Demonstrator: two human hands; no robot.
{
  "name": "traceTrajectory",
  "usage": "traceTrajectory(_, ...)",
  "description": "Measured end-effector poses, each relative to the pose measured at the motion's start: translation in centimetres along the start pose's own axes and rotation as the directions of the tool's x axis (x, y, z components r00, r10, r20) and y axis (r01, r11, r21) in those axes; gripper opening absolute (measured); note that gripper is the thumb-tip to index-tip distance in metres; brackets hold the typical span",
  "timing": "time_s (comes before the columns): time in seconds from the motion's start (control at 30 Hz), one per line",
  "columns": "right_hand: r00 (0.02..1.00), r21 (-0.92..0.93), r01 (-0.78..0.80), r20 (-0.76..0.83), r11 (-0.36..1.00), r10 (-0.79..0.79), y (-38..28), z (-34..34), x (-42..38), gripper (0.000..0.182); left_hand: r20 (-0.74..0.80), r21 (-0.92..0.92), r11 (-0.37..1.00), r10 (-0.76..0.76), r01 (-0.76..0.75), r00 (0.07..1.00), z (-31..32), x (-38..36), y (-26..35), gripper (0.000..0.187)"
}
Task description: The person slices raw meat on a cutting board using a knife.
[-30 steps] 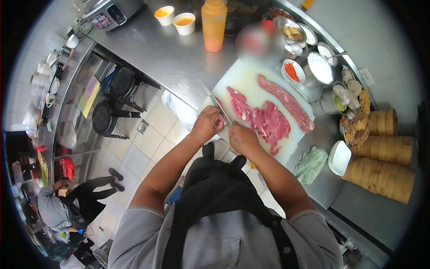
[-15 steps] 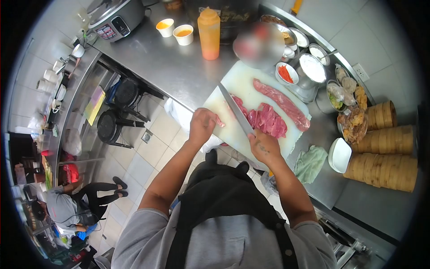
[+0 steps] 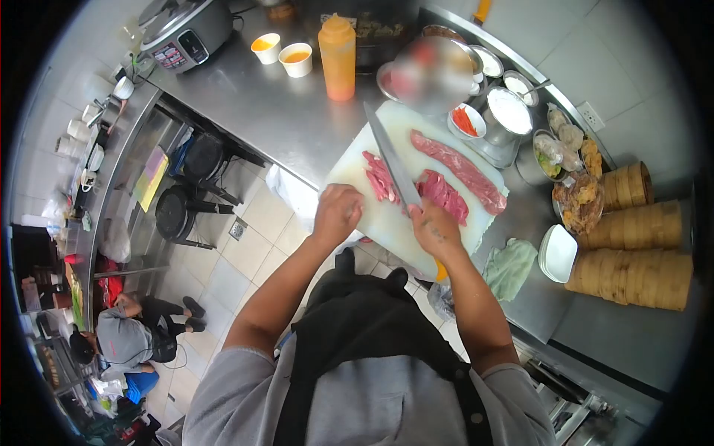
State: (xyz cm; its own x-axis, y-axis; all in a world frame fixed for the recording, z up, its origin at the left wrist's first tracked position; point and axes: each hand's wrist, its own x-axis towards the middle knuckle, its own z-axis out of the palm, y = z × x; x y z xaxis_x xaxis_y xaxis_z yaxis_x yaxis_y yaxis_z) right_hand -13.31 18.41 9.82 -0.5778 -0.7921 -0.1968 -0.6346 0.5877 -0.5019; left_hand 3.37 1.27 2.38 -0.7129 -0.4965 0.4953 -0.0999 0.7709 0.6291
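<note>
Just beyond the cutting board (image 3: 346, 163), we find a bowl's (image 3: 387, 80) contents blurred. Over the board, the right hand (image 3: 435, 227) hides the knife's (image 3: 390, 160) handle; beside it, we cannot tell whether the left hand's (image 3: 338, 212) curled fingers hold anything. Well left of the board, we see the cooker (image 3: 186, 44) cut off by the top edge.

Commercial kitchen with bamboo steamers (image 3: 628, 279)

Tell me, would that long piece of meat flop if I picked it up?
The long piece of raw meat would probably sag, as it curves softly across the cutting board. Its moist-looking surface suggests it may be slippery.
</note>
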Motion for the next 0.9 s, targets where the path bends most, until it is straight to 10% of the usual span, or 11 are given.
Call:
traceTrajectory(0.2,0.995,0.133,-0.077,-0.055,0.988,0.085,-1.6,-5.8,0.0,0.035,0.408,0.166,0.930,0.237,-0.327,0.882,4.8,5.0,0.8,0.012)
traceTrajectory(0.43,0.990,0.396,-0.084,-0.070,0.914,0.121,-0.1,-7.5,-2.7,0.036,0.602,0.236,0.891,0.179,-0.388,0.778,6.3,8.1,0.0,0.013)
traceTrajectory(0.53,0.984,0.512,-0.099,-0.078,0.853,0.161,0.8,-7.3,-3.6,0.034,0.528,0.111,0.972,0.117,-0.205,0.841,4.8,9.5,0.5,0.012)
traceTrajectory(0.57,0.978,0.611,-0.136,-0.044,0.780,0.205,1.1,-7.1,-3.8,0.033,0.473,-0.139,0.947,-0.195,0.291,0.859,4.0,9.9,1.2,0.011)
traceTrajectory(0.6,0.977,0.617,-0.136,-0.046,0.775,0.208,1.4,-7.1,-4.2,0.033,0.498,-0.375,0.629,-0.483,0.681,0.720,3.3,10.2,1.6,0.010)
traceTrajectory(0.7,0.971,0.646,-0.195,0.020,0.738,0.238,2.3,-6.9,-4.7,0.033,0.289,-0.533,0.639,-0.478,0.554,0.830,1.8,10.7,0.0,0.009)
traceTrajectory(0.9,0.962,0.620,-0.263,0.110,0.739,0.249,3.8,-3.7,-4.8,0.035,0.320,-0.677,0.426,-0.565,0.600,0.761,-3.9,10.9,1.9,0.016)
